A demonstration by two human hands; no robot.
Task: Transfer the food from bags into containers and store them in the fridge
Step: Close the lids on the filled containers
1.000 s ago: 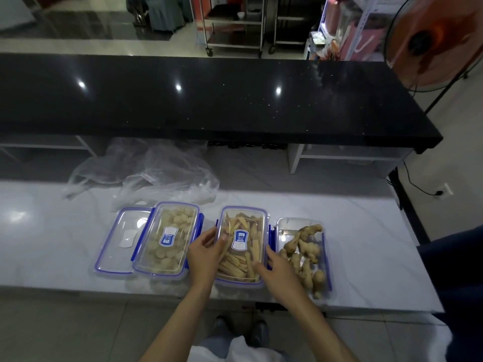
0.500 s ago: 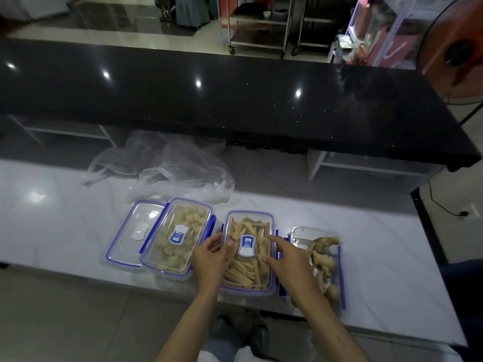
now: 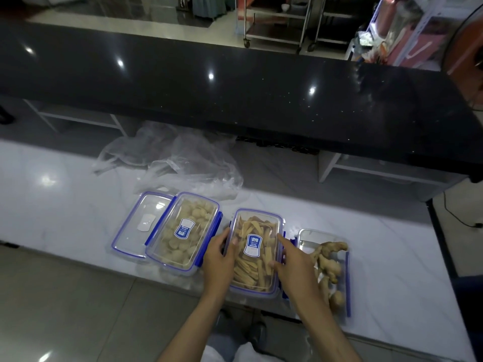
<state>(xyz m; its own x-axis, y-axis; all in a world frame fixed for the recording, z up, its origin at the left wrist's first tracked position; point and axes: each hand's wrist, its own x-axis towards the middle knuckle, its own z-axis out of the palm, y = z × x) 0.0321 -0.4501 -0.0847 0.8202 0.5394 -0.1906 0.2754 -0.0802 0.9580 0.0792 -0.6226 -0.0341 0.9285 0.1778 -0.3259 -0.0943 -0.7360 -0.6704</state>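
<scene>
Black, glossy stone fills the upper half of the frame — a raised counter (image 3: 235, 82) speckled with ceiling-light reflections. Below it runs a pale marble worktop (image 3: 52, 205), spanning the middle of the frame from left to right. Crumpled clear plastic bags (image 3: 177, 163) lie on the marble at centre-left, just behind the row of containers.

Four clear pieces with blue trim sit in a line near the worktop's front edge. The left container (image 3: 183, 233), lidded with its blue clips visible along both long sides, holds pale round pieces of food under a blue label. The middle container (image 3: 257, 249) is also lidded and labelled, and is filled with tan strips of food. The right container (image 3: 324, 257), lower right of centre, has no lid on it and holds knobbly ginger root (image 3: 330, 265). A loose lid (image 3: 141, 226) lies flat at the far left of the row, its right edge tucked against the left container.

Both hands are at the middle container. The left hand (image 3: 218, 259) grips its left long edge, thumb over the lid and fingers curled down the side. The right hand (image 3: 292, 270) lies over its right long edge — forefinger stretched straight along the lid, thumb pressing the lid top; whether the other fingers curl round the side cannot be told.
</scene>
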